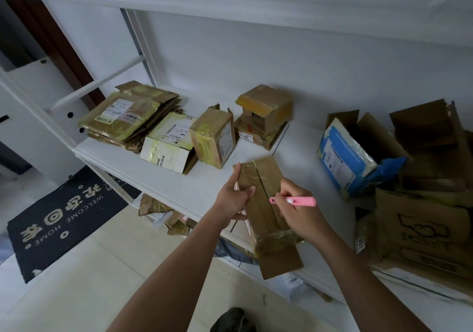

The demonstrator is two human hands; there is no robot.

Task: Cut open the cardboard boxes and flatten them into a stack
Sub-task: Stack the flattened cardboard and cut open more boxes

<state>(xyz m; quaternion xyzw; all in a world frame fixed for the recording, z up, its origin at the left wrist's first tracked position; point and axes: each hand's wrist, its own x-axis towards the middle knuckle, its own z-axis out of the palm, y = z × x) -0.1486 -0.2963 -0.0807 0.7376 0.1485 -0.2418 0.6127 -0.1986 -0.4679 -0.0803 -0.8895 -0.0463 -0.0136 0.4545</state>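
A long brown cardboard box [266, 203], wrapped in clear tape, lies on the white shelf [158, 178] and overhangs its front edge. My left hand [234, 198] grips the box's left side, thumb on top. My right hand [299, 212] holds a pink cutter [294, 201] against the taped centre seam. A stack of flattened boxes [125, 116] lies at the shelf's far left. Beside it stand a white box [169, 145] and a small brown taped box [215, 137].
A crushed brown box [265, 114] sits at the back centre. A blue-and-white box [345, 152] and several large opened cartons [425, 203] crowd the right. Cardboard scraps [163, 216] lie on a lower shelf. A dark doormat [64, 216] covers the floor at left.
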